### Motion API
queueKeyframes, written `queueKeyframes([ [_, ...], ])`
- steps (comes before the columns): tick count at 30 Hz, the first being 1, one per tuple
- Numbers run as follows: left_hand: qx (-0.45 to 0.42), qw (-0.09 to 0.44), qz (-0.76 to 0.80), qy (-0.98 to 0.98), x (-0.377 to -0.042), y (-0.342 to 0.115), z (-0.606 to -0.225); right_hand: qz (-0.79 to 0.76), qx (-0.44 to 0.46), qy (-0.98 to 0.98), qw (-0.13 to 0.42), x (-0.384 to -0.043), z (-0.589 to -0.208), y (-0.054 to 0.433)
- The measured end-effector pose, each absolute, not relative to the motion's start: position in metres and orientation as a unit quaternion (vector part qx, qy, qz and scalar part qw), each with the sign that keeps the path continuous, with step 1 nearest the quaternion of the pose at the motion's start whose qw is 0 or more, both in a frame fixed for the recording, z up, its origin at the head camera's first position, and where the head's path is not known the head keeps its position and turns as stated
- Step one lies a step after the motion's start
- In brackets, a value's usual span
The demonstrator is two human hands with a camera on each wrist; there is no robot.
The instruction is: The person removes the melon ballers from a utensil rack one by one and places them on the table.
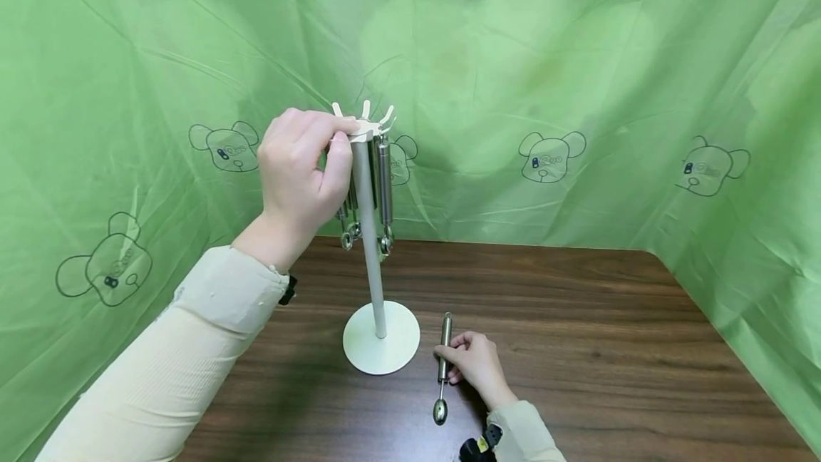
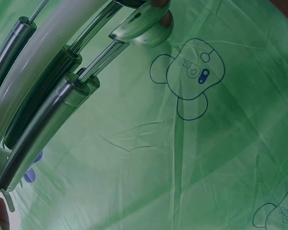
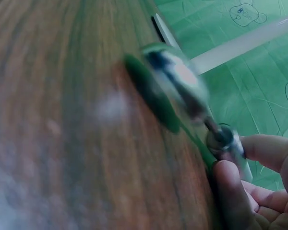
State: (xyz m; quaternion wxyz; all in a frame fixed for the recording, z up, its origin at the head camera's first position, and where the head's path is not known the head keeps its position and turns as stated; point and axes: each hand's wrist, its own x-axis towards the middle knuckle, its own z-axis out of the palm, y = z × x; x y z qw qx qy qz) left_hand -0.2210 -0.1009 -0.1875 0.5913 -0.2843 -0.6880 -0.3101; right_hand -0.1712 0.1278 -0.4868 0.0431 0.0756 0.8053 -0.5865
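Observation:
A white utensil stand [image 1: 380, 355] with a round base and a ring of hooks on top stands upright on the table. Several metal utensils with steel handles [image 2: 43, 129] hang from it, bowls downward. My left hand [image 1: 304, 155] grips the hooked top of the stand, its far fingers hidden from the head view. Low over the table, to the right of the base, my right hand [image 1: 476, 363] pinches a small metal scoop [image 1: 440, 411] by its handle between thumb and fingers. The oval bowl of that scoop points toward me, just above the wood in the right wrist view.
The dark wooden table [image 1: 577, 334] extends to the right of the stand. Green cloth [image 1: 474, 91] printed with bear heads encloses the back and both sides. A black strap piece [image 1: 479, 445] sits at my right wrist.

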Motion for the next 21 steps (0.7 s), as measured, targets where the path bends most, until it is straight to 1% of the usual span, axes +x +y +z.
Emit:
queueKeyframes([
  [21, -0.282, 0.593, -0.306, -0.690, -0.2199, -0.1028, -0.1877, -0.605, 0.076, 0.790, 0.055, -0.1722, -0.4886, 0.1306],
])
